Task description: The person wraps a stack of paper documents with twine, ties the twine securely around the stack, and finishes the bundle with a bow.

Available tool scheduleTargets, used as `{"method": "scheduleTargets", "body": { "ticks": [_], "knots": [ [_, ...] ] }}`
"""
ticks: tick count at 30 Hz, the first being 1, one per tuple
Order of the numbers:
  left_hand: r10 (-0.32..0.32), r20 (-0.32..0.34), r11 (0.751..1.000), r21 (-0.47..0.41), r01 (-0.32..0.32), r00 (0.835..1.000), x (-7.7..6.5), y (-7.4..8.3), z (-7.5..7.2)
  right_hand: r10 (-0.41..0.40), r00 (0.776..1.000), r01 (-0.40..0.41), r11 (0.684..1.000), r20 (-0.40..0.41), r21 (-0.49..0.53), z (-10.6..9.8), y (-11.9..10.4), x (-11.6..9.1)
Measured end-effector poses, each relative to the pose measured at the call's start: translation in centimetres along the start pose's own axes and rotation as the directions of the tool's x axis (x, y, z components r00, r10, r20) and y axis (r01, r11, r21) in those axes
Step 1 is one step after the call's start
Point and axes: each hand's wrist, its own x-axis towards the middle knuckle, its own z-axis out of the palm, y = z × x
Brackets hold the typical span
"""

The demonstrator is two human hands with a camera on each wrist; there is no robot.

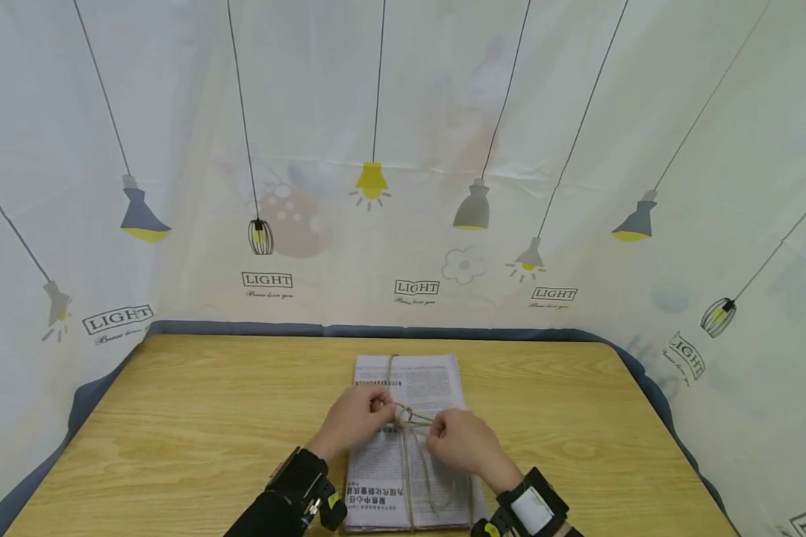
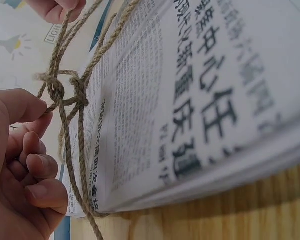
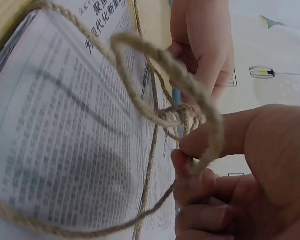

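A stack of newspapers (image 1: 376, 462) lies on the wooden table, with twine (image 1: 406, 466) running lengthwise and across it. Near the middle of the stack the twine forms a knot (image 2: 55, 90), lifted slightly off the paper. My left hand (image 1: 356, 419) pinches a piece of twine between thumb and index finger, left of the knot. On the other side, my right hand (image 1: 465, 441) pinches another strand between thumb and finger. A loose loop of twine (image 3: 170, 65) arcs up close to the right hand in the right wrist view. The left hand's other fingers are curled in.
The light wooden table (image 1: 208, 418) extends on both sides of the stack. Behind it hangs a pale curtain (image 1: 410, 112) printed with lamps. Black wrist straps with cameras (image 1: 302, 485) sit on both forearms.
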Motion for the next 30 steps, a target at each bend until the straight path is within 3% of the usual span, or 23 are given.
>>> {"method": "scheduleTargets", "body": {
  "ticks": [8, 15, 23, 30],
  "knots": [
    [-0.039, -0.011, 0.999, -0.022, 0.038, 0.999, -0.5, -0.1, -0.5, 0.048, 0.991, -0.045, 0.999, -0.123, 0.023, -0.3, 1.3, 0.1],
    [-0.065, -0.024, 0.998, -0.023, 0.065, 0.998, -0.9, -0.5, -1.3, 0.034, 0.975, -0.011, 0.994, -0.217, 0.109, -1.1, 2.6, 0.2],
    [-0.079, -0.018, 0.994, -0.077, 0.077, 0.997, -1.4, -0.9, -2.0, 0.12, 0.973, -0.053, 0.948, -0.199, 0.313, -2.0, 3.9, 0.4],
    [-0.136, -0.023, 0.984, -0.124, 0.132, 0.99, -1.8, -0.9, -2.1, 0.154, 0.967, -0.064, 0.919, -0.202, 0.39, -1.9, 4.8, 0.6]
  ]
}}
